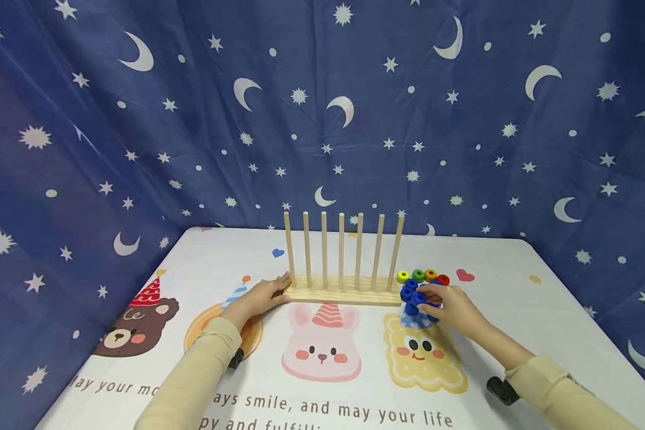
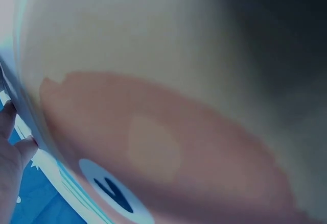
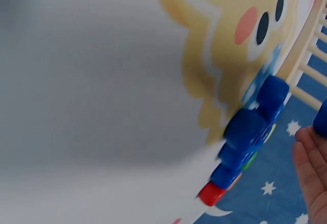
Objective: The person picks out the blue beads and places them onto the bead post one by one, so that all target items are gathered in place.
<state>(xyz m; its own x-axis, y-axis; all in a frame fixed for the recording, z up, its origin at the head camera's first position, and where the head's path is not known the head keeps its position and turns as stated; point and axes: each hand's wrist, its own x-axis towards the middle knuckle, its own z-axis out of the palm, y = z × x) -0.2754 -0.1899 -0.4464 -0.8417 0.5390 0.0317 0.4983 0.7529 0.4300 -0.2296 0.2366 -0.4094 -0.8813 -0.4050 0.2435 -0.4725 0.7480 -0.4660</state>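
A pale wooden peg rack (image 1: 349,295) stands on the table, its several bare rods upright in a row. At its left end my left hand (image 1: 261,297) holds the base, with thumb and fingers spread about the corner. My right hand (image 1: 458,307) pinches a blue bead (image 3: 321,122) between thumb and fingers, above a cluster of blue beads (image 1: 407,293) by the rack's right end. Behind the cluster lie a yellow bead (image 1: 403,276), a green bead (image 1: 418,275), an orange bead (image 1: 430,275) and a red bead (image 1: 443,279). The right hand partly hides the cluster.
A white tablecloth (image 1: 376,358) printed with cartoon faces and lettering covers the table. Behind it hangs a dark blue curtain (image 1: 312,119) with moons and stars. A small black object (image 1: 502,391) shows at the right wrist.
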